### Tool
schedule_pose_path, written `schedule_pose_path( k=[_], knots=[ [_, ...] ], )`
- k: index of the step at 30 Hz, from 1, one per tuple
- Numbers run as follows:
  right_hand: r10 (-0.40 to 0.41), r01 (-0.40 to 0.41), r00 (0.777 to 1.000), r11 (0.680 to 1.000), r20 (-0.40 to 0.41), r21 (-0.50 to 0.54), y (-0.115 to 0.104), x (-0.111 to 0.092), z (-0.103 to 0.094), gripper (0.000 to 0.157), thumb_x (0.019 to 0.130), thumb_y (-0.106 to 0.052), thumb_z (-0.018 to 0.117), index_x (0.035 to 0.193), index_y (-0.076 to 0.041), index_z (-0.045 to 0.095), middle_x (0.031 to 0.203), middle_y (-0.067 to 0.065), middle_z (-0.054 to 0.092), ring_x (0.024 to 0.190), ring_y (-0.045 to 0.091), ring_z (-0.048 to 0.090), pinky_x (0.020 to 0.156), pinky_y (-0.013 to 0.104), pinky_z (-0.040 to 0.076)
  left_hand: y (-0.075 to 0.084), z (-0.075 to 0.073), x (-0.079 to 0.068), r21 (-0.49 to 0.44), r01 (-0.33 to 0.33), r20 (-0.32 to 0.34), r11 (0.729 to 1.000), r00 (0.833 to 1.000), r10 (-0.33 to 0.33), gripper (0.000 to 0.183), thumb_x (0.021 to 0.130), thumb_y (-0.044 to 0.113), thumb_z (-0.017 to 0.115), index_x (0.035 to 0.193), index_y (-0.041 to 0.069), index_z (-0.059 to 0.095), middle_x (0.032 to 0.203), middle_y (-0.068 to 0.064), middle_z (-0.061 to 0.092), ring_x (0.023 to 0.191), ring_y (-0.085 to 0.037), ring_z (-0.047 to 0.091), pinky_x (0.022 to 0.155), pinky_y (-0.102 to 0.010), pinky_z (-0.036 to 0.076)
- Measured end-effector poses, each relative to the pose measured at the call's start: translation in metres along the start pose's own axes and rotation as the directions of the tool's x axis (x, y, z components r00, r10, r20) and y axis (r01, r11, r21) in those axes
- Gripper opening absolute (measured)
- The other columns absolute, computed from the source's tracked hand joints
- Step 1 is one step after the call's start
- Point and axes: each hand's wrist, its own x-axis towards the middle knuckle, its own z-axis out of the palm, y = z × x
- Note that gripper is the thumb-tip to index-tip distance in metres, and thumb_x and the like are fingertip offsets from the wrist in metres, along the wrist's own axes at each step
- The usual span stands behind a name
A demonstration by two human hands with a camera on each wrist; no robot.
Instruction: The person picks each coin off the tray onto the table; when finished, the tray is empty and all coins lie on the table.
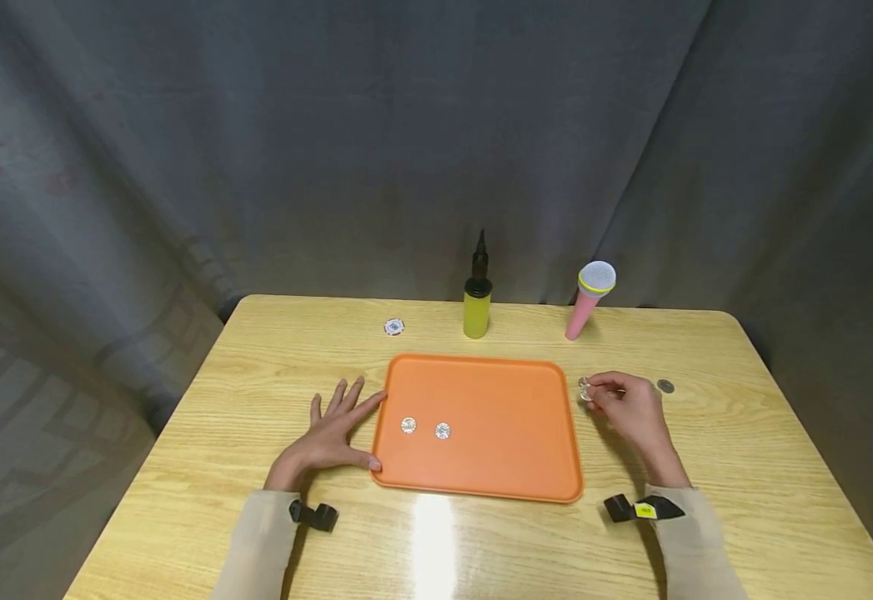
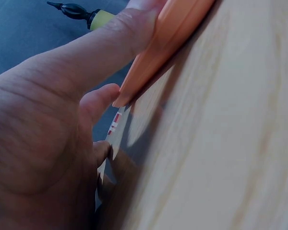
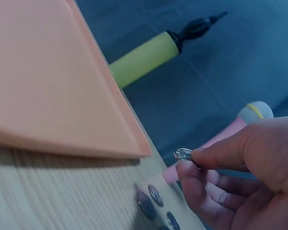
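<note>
An orange tray [image 1: 511, 417] lies on the table, with two silver coins, one coin [image 1: 408, 425] left of the other coin [image 1: 443, 431], on its left half. My left hand [image 1: 328, 437] has its fingers spread, thumb and index fingertip at the tray's left rim. Beyond the right rim, my right hand [image 1: 631, 408] pinches a silver coin [image 3: 184, 154] between thumb and index finger, raised above the table in the right wrist view. Below it on the wood lie several more coins, among them a dark-shaded coin [image 3: 146, 205] and a shiny coin [image 3: 156, 195].
Behind the tray stands a yellow hand pump [image 1: 477, 312] with a black nozzle. A pink toy microphone [image 1: 584, 308] is at the back right, a red-and-white poker chip [image 1: 394, 327] at the back left. A grey curtain [image 1: 421, 150] hangs behind the wooden table [image 1: 256, 350].
</note>
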Motion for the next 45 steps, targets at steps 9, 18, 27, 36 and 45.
schedule_pose_path(
  k=[9, 18, 27, 36, 45],
  knots=[
    [0.033, -0.031, 0.998, 0.999, -0.057, 0.030, 0.017, 0.003, -0.016, 0.020, 0.093, 0.001, 0.065, 0.109, 0.012, 0.069, 0.086, 0.021, 0.074, 0.061, -0.001, 0.066, 0.058, 0.021, 0.059, 0.001, 0.000, 0.000, -0.005, 0.004, 0.000, 1.000, 1.000, -0.004, 0.113, 0.067, 0.054, 0.088, 0.159, 0.027, 0.028, 0.170, -0.019, 0.001, 0.155, -0.049, -0.010, 0.113, -0.075, -0.018],
    [0.119, -0.116, 0.990, 0.993, -0.079, 0.031, 0.030, 0.003, -0.029, 0.025, 0.095, -0.003, 0.063, 0.115, 0.012, 0.067, 0.087, 0.013, 0.074, 0.063, -0.006, 0.065, 0.060, 0.016, 0.059, 0.001, -0.001, 0.000, -0.013, -0.005, 0.000, 1.000, 1.000, 0.005, 0.113, 0.067, 0.054, 0.088, 0.159, 0.028, 0.028, 0.170, -0.019, 0.001, 0.155, -0.049, -0.010, 0.113, -0.074, -0.018],
    [0.162, -0.159, 0.982, 0.986, -0.093, 0.041, 0.043, 0.004, -0.034, 0.026, 0.095, -0.006, 0.065, 0.114, 0.011, 0.068, 0.083, 0.008, 0.074, 0.063, -0.005, 0.064, 0.059, 0.017, 0.058, 0.001, -0.001, 0.001, -0.002, -0.001, 0.000, 1.000, 1.000, 0.001, 0.113, 0.067, 0.054, 0.088, 0.159, 0.026, 0.028, 0.170, -0.019, 0.001, 0.155, -0.049, -0.010, 0.113, -0.075, -0.017],
    [0.177, -0.176, 0.980, 0.984, -0.095, 0.011, 0.051, 0.006, -0.031, 0.024, 0.094, -0.001, 0.063, 0.112, 0.013, 0.067, 0.083, 0.013, 0.072, 0.061, -0.002, 0.063, 0.056, 0.017, 0.057, -0.001, 0.000, 0.000, 0.006, -0.002, -0.002, 1.000, 1.000, 0.002, 0.114, 0.066, 0.056, 0.087, 0.159, 0.027, 0.028, 0.170, -0.020, 0.001, 0.154, -0.051, -0.009, 0.112, -0.077, -0.017],
    [0.083, -0.122, 0.981, 0.965, -0.173, -0.231, 0.053, 0.003, -0.026, 0.018, 0.088, -0.004, 0.072, 0.103, 0.006, 0.074, 0.089, 0.023, 0.074, 0.067, 0.006, 0.057, 0.055, 0.014, 0.040, 0.001, 0.000, 0.000, 0.013, -0.005, -0.007, 1.000, 1.000, 0.005, 0.114, 0.066, 0.056, 0.087, 0.159, 0.027, 0.028, 0.169, -0.021, 0.002, 0.154, -0.051, -0.008, 0.112, -0.077, -0.016]
  ],
)
